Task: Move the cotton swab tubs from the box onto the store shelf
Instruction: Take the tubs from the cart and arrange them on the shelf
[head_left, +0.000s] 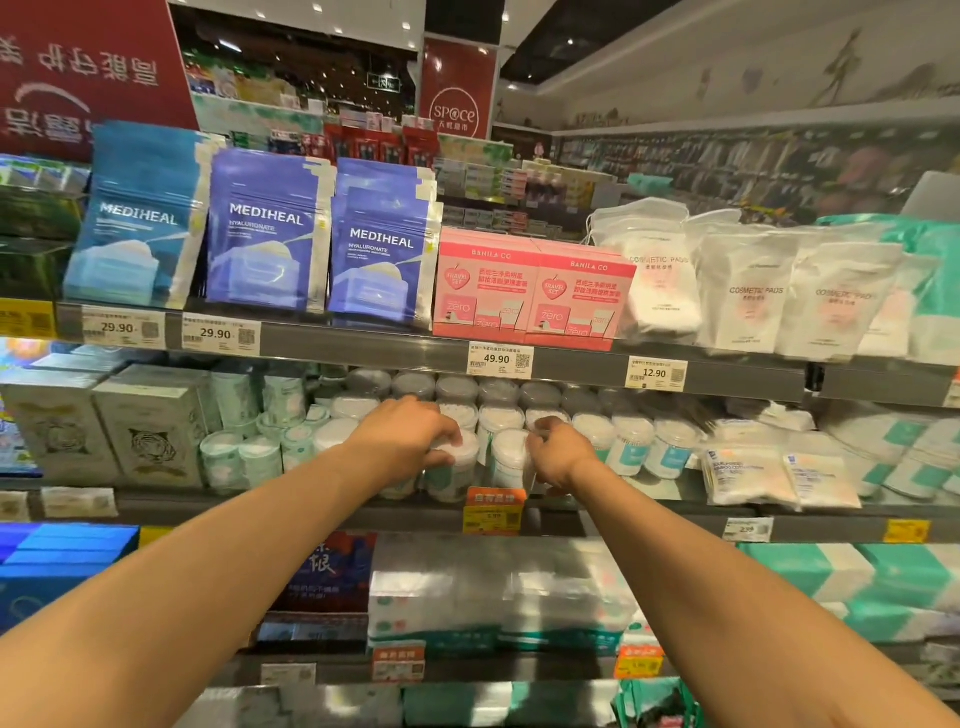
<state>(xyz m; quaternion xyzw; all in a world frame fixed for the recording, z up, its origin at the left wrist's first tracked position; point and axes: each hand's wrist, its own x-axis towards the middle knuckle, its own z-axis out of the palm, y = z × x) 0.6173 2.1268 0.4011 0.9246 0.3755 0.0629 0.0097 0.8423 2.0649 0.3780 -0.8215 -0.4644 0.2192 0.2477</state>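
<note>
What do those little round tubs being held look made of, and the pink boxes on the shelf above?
Cotton swab tubs: seemingly clear, glossy plastic; white swabs show through the walls. Pink boxes: probably printed cardboard, fairly matte, with sharp folded edges.

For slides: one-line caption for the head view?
Left hand and right hand grip clear round cotton swab tubs on the grey store shelf.

1. A red sign (88, 67) hangs far left; a red pillar (457, 88) stands far centre.
2. Small spotlights (338, 31) dot the ceiling (571, 31).
3. A long rack (753, 166) lines the far right wall (727, 62).
</note>
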